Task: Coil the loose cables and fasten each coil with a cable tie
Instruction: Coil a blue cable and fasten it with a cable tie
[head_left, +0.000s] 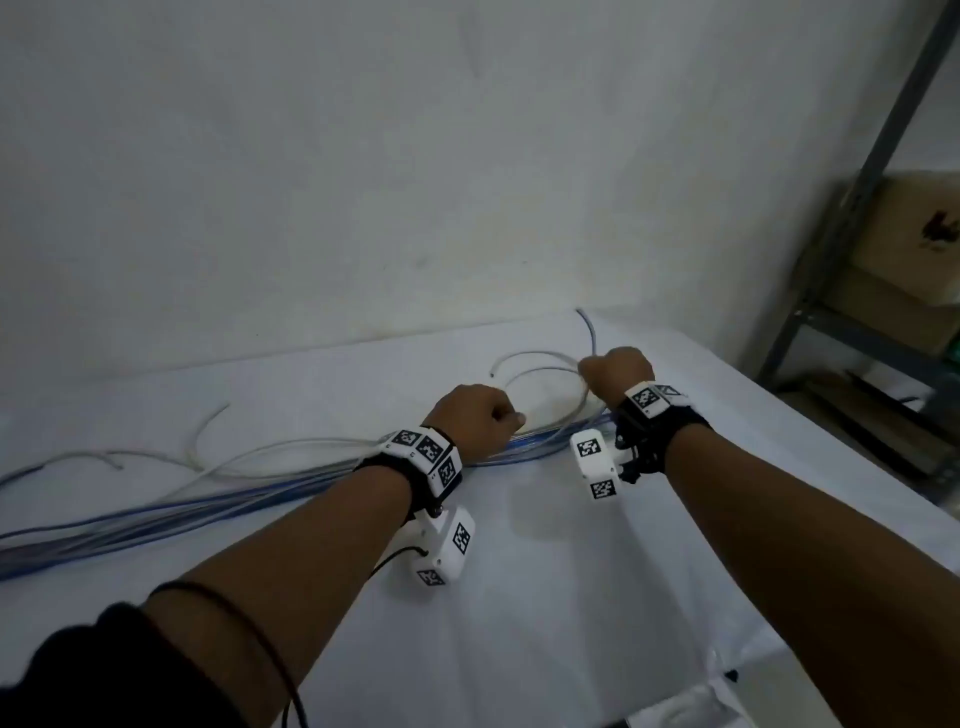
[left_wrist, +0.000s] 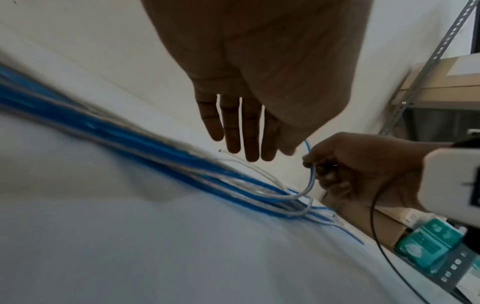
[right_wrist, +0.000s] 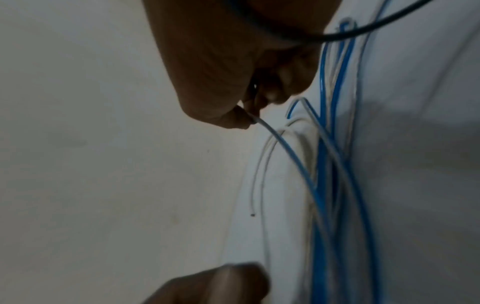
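cables, blue and white, lie in a loose bundle slanting across the white-covered desk, far ends curling into loops near the wall. my right hand is curled around a blue cable end, pinched at thumb and fingertip, lifted off the desk. my left hand hovers above the bundle, fingers straight and slightly spread in the wrist view, holding nothing. metal shelving with cardboard boxes stands at right.
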